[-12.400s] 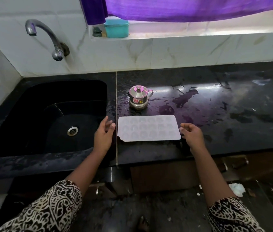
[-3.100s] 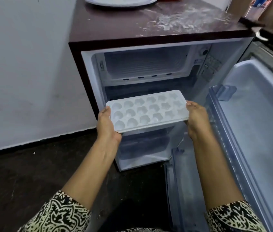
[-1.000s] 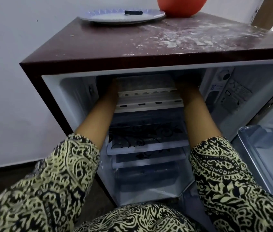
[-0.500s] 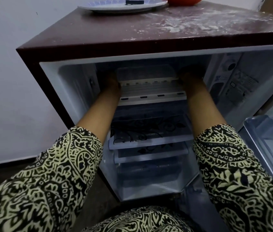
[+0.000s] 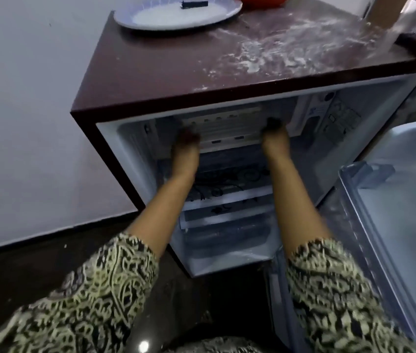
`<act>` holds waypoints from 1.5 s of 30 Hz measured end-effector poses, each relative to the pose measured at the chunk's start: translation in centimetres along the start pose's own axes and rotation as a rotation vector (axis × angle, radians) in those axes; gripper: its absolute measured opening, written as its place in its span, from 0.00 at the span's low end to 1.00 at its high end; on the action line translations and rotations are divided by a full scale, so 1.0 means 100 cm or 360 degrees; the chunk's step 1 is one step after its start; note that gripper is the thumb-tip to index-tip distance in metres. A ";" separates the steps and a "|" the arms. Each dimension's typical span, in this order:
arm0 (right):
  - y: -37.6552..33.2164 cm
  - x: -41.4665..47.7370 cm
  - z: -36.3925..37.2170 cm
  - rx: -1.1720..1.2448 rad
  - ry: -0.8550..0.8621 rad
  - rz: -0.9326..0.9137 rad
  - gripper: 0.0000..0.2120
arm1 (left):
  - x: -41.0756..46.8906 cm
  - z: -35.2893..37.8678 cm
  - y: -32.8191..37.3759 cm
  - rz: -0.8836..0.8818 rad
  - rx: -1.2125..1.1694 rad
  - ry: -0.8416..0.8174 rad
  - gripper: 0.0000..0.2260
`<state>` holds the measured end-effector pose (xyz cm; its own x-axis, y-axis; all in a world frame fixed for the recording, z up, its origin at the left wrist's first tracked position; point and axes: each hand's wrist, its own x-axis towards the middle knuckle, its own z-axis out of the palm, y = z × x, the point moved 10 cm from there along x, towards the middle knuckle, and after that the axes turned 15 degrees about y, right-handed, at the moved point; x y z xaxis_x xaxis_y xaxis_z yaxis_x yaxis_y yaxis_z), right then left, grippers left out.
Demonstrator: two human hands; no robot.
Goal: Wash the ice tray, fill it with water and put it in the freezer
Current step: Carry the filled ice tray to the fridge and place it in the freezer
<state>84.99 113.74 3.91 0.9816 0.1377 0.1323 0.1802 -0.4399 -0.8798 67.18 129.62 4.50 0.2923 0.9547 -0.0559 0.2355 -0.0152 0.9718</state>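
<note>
Up and left of the grip, on the dark brown top (image 5: 163, 72): a white plate (image 5: 171, 20), with a small black bar (image 5: 194, 4) lying across its far side. Just right of the plate, cut off by the frame edge, an orange-red bowl (image 5: 263, 0). Above and right of the grip, white powder (image 5: 278, 54) smeared over that top; beyond it, a clear bottle (image 5: 410, 16), blurred. Directly below the grip, a shelf (image 5: 230, 184) with black scrollwork, then a clear drawer (image 5: 227, 240). Right of the grip, stickers (image 5: 339, 118) on the inner wall; further right, an open door (image 5: 405, 238). Far left, a pale wall (image 5: 36, 110) meeting the dark floor (image 5: 23, 271).
</note>
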 end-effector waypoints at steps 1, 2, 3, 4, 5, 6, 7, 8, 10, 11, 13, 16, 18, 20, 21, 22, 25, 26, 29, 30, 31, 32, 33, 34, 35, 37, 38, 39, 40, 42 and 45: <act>0.002 -0.014 -0.007 0.0035 -0.0011 0.0044 0.21 | -0.016 0.004 0.001 0.0065 -0.0013 -0.0127 0.13; 0.007 -0.036 -0.016 0.0047 -0.0012 0.0089 0.21 | -0.038 0.003 -0.001 0.0133 -0.0027 -0.0231 0.14; 0.013 -0.058 -0.025 0.0039 -0.0016 0.0097 0.21 | -0.059 0.001 -0.005 0.0210 -0.0015 -0.0317 0.14; 0.016 -0.078 -0.031 0.0026 -0.0022 0.0070 0.20 | -0.076 -0.001 -0.006 0.0259 -0.0019 -0.0365 0.14; 0.016 -0.100 -0.041 0.0019 -0.0043 0.0014 0.20 | -0.095 -0.003 -0.009 0.0279 -0.0029 -0.0404 0.13; 0.016 -0.118 -0.050 -0.0005 -0.0067 -0.0028 0.20 | -0.114 -0.008 -0.010 0.0299 -0.0046 -0.0445 0.13; 0.017 -0.138 -0.061 -0.0052 -0.0093 -0.0069 0.20 | -0.135 -0.013 -0.012 0.0326 -0.0043 -0.0493 0.12; 0.017 -0.156 -0.077 -0.0106 -0.0093 -0.0129 0.19 | -0.156 -0.019 -0.013 0.0375 -0.0028 -0.0531 0.12; 0.013 -0.199 -0.115 -0.0222 -0.0039 -0.0287 0.19 | -0.199 -0.033 -0.012 0.0468 -0.0058 -0.0592 0.11; 0.010 -0.223 -0.136 -0.0262 -0.0010 -0.0370 0.18 | -0.220 -0.040 -0.008 0.0517 -0.0114 -0.0606 0.10; 0.010 -0.267 -0.182 -0.0344 0.0092 -0.0524 0.17 | -0.265 -0.052 0.001 0.0592 -0.0239 -0.0630 0.10; 0.011 -0.320 -0.252 -0.0561 0.0283 -0.0693 0.19 | -0.341 -0.053 0.012 0.0690 -0.0304 -0.0835 0.12; 0.010 -0.353 -0.297 -0.0702 0.0398 -0.0740 0.17 | -0.393 -0.049 0.028 0.0888 -0.0252 -0.1031 0.15; 0.010 -0.379 -0.331 -0.0800 0.0489 -0.0750 0.16 | -0.435 -0.043 0.039 0.1163 -0.0167 -0.1165 0.19; 0.012 -0.391 -0.346 -0.0864 0.0541 -0.0746 0.16 | -0.457 -0.038 0.038 0.1264 -0.0122 -0.1255 0.21; 0.014 -0.402 -0.360 -0.0925 0.0592 -0.0748 0.16 | -0.478 -0.034 0.034 0.1368 -0.0042 -0.1350 0.23; 0.031 -0.422 -0.368 -0.1156 0.0600 -0.0755 0.19 | -0.514 -0.027 0.013 0.1763 0.0312 -0.1384 0.26; 0.037 -0.427 -0.361 -0.1277 0.0551 -0.0767 0.21 | -0.517 -0.028 0.011 0.1896 0.0379 -0.1344 0.26; 0.049 -0.438 -0.329 -0.1601 0.0240 -0.0884 0.25 | -0.511 -0.037 0.018 0.2192 0.0429 -0.1295 0.22; 0.046 -0.443 -0.317 -0.1649 0.0147 -0.0964 0.25 | -0.503 -0.041 0.019 0.2258 0.0431 -0.1289 0.21; 0.038 -0.447 -0.307 -0.1646 0.0093 -0.1052 0.26 | -0.494 -0.045 0.017 0.2299 0.0446 -0.1295 0.19; 0.028 -0.450 -0.298 -0.1595 0.0090 -0.1104 0.27 | -0.481 -0.051 0.014 0.2313 0.0465 -0.1310 0.17; 0.018 -0.452 -0.290 -0.1522 0.0115 -0.1096 0.28 | -0.467 -0.058 0.009 0.2291 0.0482 -0.1335 0.16; 0.008 -0.454 -0.283 -0.1456 0.0134 -0.1053 0.28 | -0.452 -0.065 0.004 0.2231 0.0485 -0.1373 0.17; -0.001 -0.458 -0.272 -0.1384 0.0141 -0.1031 0.26 | -0.434 -0.075 -0.002 0.2125 0.0493 -0.1410 0.18; -0.019 -0.469 -0.244 -0.1258 0.0098 -0.1082 0.24 | -0.392 -0.099 -0.010 0.1804 0.0488 -0.1447 0.23; -0.029 -0.475 -0.227 -0.1193 0.0043 -0.1119 0.23 | -0.370 -0.113 -0.014 0.1627 0.0474 -0.1425 0.25; -0.042 -0.483 -0.214 -0.1123 0.0007 -0.1178 0.23 | -0.350 -0.129 -0.016 0.1468 0.0440 -0.1359 0.26; -0.059 -0.491 -0.201 -0.1024 -0.0019 -0.1279 0.22 | -0.331 -0.150 -0.015 0.1339 0.0360 -0.1247 0.26; -0.098 -0.511 -0.186 -0.0727 -0.0030 -0.1522 0.19 | -0.308 -0.197 -0.005 0.1152 0.0049 -0.0995 0.18; -0.153 -0.526 -0.211 -0.0152 0.0281 -0.1755 0.13 | -0.301 -0.239 0.011 0.0946 -0.0430 -0.0860 0.17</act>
<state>31.91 94.48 20.11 0.2762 0.3697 0.8872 0.9534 -0.2223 -0.2041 36.49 107.96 12.77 0.7166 0.5359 0.4464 -0.3068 -0.3324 0.8918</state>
